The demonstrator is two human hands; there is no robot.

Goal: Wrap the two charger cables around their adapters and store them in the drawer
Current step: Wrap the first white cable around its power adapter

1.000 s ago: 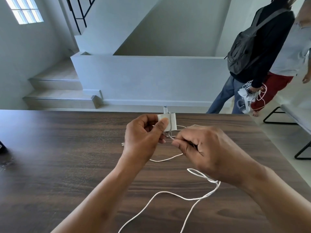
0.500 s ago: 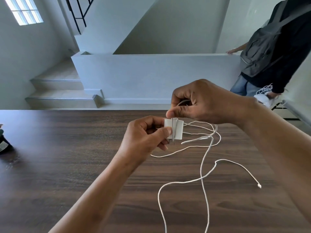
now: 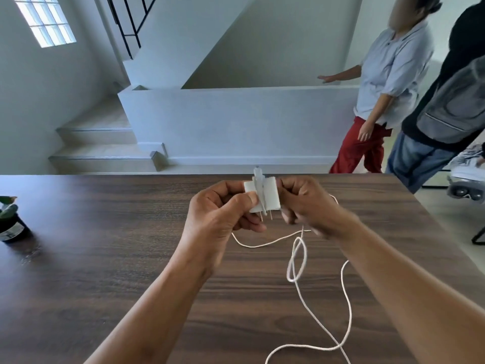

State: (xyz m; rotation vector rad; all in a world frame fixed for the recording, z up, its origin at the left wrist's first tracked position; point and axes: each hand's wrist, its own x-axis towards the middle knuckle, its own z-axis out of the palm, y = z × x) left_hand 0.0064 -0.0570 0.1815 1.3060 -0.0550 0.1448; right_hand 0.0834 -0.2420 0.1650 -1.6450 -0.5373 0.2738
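Above table centre: white adapter (image 3: 263, 197) was held up off the wood, prongs pointing down toward the camera, one cable turn running across its face.
Left hand (image 3: 223, 214): closed on the adapter, thumb pressed on its near face over the cable, fingers curled behind.
Right hand (image 3: 305, 203): fingers curled at the adapter's right edge, touching or just beside it; pinched on the cable, grip itself blurred.
Cable (image 3: 298, 258): white, dropped from under the right hand, made a small loop near the right wrist, then a larger loose loop across the table toward the near edge; another strand lay curved under the left hand.
Table (image 3: 105, 258): dark wood grain, bare around the loops.
Pot plant (image 3: 9, 219): far left edge, small dark pot, well apart from the hands.
Obstruction: both hands hid the adapter's sides and back; the number of turns could not be told.
Second adapter and drawer: cannot be told from this view.
Background: stairs (image 3: 99, 143) and low white wall (image 3: 236, 122) beyond the table.
Bystanders: person in light shirt and red trousers (image 3: 380, 101) by the wall; person in dark top with grey backpack (image 3: 446, 101) at far right, holding white items, blurred.
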